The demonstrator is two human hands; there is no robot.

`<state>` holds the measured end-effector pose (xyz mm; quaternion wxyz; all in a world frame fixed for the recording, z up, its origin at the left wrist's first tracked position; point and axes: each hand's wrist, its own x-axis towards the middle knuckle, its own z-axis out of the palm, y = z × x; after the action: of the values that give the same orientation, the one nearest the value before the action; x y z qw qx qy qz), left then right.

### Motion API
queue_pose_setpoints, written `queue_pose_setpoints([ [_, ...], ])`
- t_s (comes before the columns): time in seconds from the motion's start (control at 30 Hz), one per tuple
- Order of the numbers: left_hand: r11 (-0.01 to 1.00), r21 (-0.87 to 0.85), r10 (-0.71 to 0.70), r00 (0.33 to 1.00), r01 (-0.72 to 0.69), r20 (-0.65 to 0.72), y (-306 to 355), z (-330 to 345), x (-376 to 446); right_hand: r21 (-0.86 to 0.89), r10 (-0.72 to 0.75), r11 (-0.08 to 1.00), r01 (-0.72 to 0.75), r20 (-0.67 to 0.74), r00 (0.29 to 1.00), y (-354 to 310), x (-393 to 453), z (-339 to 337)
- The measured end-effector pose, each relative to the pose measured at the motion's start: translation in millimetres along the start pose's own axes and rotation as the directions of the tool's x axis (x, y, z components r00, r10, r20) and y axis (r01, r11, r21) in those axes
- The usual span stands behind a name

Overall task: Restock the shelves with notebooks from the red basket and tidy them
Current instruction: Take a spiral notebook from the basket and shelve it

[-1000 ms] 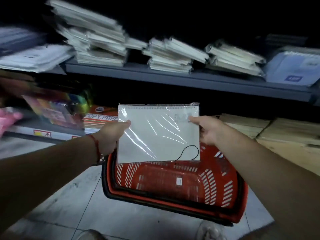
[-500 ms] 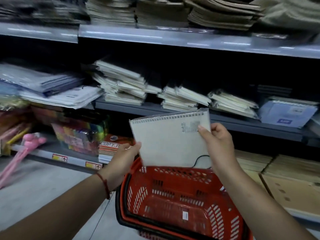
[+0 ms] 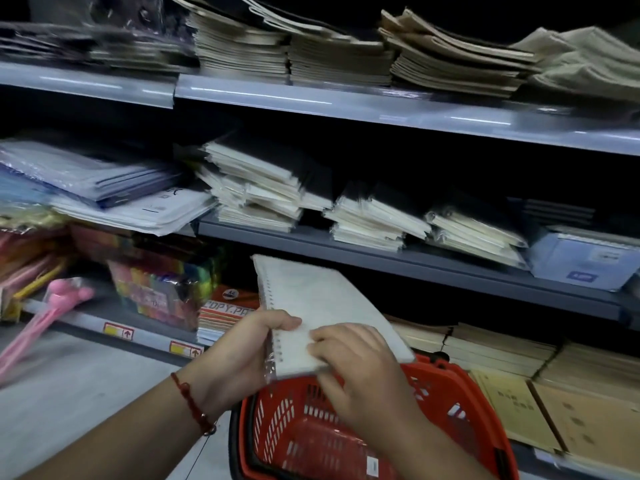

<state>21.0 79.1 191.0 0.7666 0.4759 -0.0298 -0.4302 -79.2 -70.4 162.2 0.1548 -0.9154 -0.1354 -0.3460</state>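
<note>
From my head camera, I have the white spiral notebook [image 3: 311, 317] in both hands, held just above the red basket [image 3: 363, 431] and pointing up toward the middle shelf [image 3: 415, 261]. My left hand [image 3: 242, 344] is curled round the spiral edge near the bottom corner, thumb on top. My right hand [image 3: 356, 368] lies over the near end of the cover with fingers bent, pinching it.

The notebook looks light and fairly stiff, but its clear plastic wrap [image 3: 268, 365] seems slick, so I judge a grip at the wire binding safest, with the other hand steadying the free edge. Above the basket, the middle shelf's stacks of spiral notebooks [image 3: 374, 220] lean untidily; sliding mine onto them may nudge the pile.
</note>
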Motion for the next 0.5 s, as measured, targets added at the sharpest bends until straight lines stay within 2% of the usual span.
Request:
queue_pose_setpoints([
  [0.13, 0.998, 0.014, 0.060, 0.997, -0.060, -0.045, 12, -5, -7, -0.094, 0.047, 0.995, -0.043, 0.041, 0.998, -1, 0, -5],
  [0.23, 0.997, 0.035, 0.077, 0.992, -0.074, -0.102, 22, -12, -14, -0.205, 0.186, 0.966, -0.159, 0.123, 0.975, 5, 2, -10],
  [0.3, 0.993, 0.062, 0.106, 0.984, -0.098, -0.145, 27, -14, -20, -0.200, 0.290, 0.946, -0.256, 0.161, 0.944, 8, 4, -16],
  [0.33, 0.992, 0.070, 0.115, 0.981, -0.105, -0.159, 29, -15, -22, -0.141, 0.336, 0.939, -0.313, 0.191, 0.922, 8, 5, -19],
  [0.4, 0.990, 0.090, 0.120, 0.975, -0.105, -0.185, 34, -17, -25, 0.131, 0.415, 0.877, -0.462, 0.275, 0.867, 6, 8, -23],
  [0.43, 0.989, 0.102, 0.129, 0.973, -0.112, -0.190, 37, -19, -27, 0.276, 0.454, 0.790, -0.547, 0.337, 0.825, 4, 9, -25],
  [0.5, 0.983, 0.135, 0.152, 0.970, -0.128, -0.189, 41, -24, -30, 0.534, 0.479, 0.518, -0.668, 0.467, 0.744, -1, 13, -23],
])
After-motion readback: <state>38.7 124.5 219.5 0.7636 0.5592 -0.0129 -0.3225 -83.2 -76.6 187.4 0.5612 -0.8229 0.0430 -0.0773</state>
